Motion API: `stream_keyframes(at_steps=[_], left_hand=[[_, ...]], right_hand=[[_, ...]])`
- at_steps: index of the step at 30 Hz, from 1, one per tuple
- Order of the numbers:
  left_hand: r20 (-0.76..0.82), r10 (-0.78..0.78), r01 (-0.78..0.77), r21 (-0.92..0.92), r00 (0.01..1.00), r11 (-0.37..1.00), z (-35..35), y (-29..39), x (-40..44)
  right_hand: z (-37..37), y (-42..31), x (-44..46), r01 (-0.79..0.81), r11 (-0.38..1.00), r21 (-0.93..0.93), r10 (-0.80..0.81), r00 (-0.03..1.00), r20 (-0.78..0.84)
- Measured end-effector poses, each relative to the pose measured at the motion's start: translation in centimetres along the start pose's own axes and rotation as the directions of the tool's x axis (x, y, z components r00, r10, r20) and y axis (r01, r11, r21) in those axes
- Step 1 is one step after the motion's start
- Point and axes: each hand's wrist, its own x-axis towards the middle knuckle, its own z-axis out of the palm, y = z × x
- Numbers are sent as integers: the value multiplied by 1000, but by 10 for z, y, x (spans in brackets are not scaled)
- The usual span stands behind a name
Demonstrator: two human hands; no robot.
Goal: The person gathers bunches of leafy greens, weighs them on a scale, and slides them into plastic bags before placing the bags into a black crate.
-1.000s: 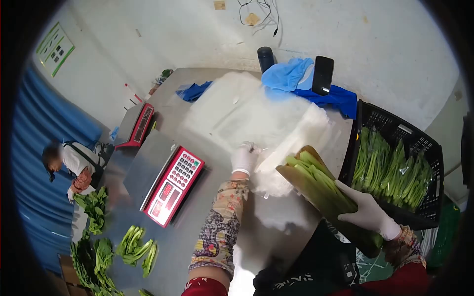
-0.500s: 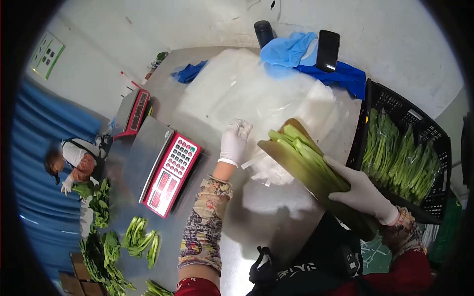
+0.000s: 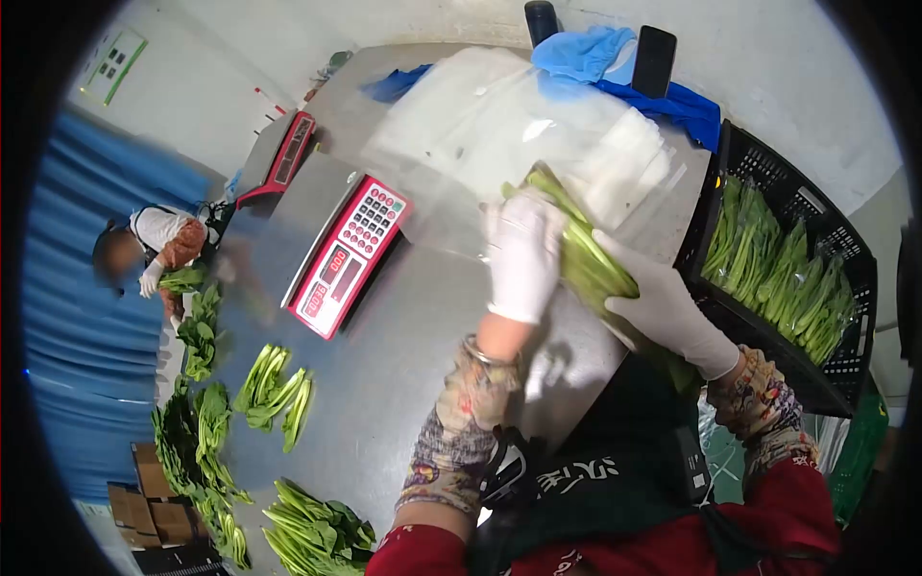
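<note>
My right hand [image 3: 667, 312], in a white glove, is wrapped round a bunch of leafy green vegetables [image 3: 581, 235]. The pale stem ends point up and away from me. My left hand [image 3: 523, 254], also gloved, is at the stem end with its fingers closed on a clear plastic bag [image 3: 461, 216]. Film spreads to the left of that hand; how far it covers the stems is unclear. Beyond both hands lies a pile of clear plastic bags [image 3: 480, 106] on the metal table [image 3: 384, 403].
A red-framed scale [image 3: 351, 254] stands left, with a second scale [image 3: 283, 158] behind it. Loose greens [image 3: 274, 389] and a larger bunch [image 3: 317, 528] lie nearer. At right, a black crate [image 3: 850, 384] holds bagged greens. A phone [image 3: 654, 62] is at the back; a co-worker [image 3: 168, 235] stands far left.
My left hand has moved right, from over the table to the bunch's stem end. The bunch in my right hand has shifted slightly up and left. The head view has tilted down.
</note>
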Motion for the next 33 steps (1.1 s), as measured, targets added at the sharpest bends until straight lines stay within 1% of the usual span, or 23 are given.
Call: stream_keyframes(at_steps=[2,4,5,6,7,8,10,11,12,14,15,16,17,18,20,21,22,24,25,28,31,32,33], left_hand=[[140,209,-126,-451,968,883,-2,30,-33],[166,151,-33,-560,975,828,-38,48,-39],[182,125,12,-608,975,794,-56,51,-42],[-71,35,-62,-425,997,903,-64,40,-56],[-298,-179,60,-369,938,928,-67,29,-74],[-263,-631,188,-810,730,555,-68,38,-85],[-294,-769,352,-757,568,550,-63,26,-106],[80,-840,382,-910,537,158,-49,14,-137],[446,-741,394,-880,501,-263,-36,10,-167],[608,-629,625,-744,484,-239,-29,35,-187],[601,-610,623,-752,516,-215,-26,42,-193],[593,-591,618,-762,546,-194,-25,47,-199],[655,-610,612,-720,446,-326,-36,48,-196],[647,-655,630,-707,391,-322,-41,50,-199],[738,-489,723,-636,465,-272,-45,48,-217],[764,-465,665,-631,446,-399,-54,67,-215],[695,-499,646,-700,518,-306,-51,75,-224],[718,-503,589,-690,482,-421,-76,80,-212],[720,-508,600,-685,473,-412,-80,75,-216],[769,-454,666,-628,450,-402,-86,61,-242],[803,-373,761,-578,464,-296,-84,80,-250],[787,-287,732,-615,546,-294,-74,77,-264],[795,-273,745,-605,542,-282,-74,82,-264]], right_hand=[[4,-1,-15,-18,1000,-8,18,1000,20],[5,-6,-26,-66,998,0,66,996,64],[10,-1,-36,0,1000,25,0,1000,3],[11,-1,-43,16,999,46,-17,1000,3],[12,-2,-49,33,997,65,-33,999,4],[14,-2,-55,47,995,83,-48,999,11],[22,-3,-59,131,986,104,-134,991,15],[26,-6,-60,129,985,112,-135,990,46],[30,-9,-60,124,985,121,-134,988,78],[38,-24,-53,-38,992,117,6,965,261],[40,-29,-48,-123,987,102,80,932,352],[48,-24,-43,3,995,96,-33,951,308],[60,-15,-35,129,988,85,-147,953,264],[68,-12,-31,245,967,73,-255,942,219],[78,-21,-19,238,969,-61,-213,938,274],[86,-15,-7,346,936,-57,-317,904,288],[91,-12,-11,334,940,-73,-292,895,336],[91,-28,-15,331,938,-106,-262,874,410],[84,-31,-18,422,891,-170,-312,839,446],[69,-21,-36,482,842,-243,-288,782,552],[92,-22,-37,583,747,-319,-383,770,510],[102,-26,-34,604,730,-320,-418,765,490],[119,-23,-23,675,693,-251,-550,721,422]])
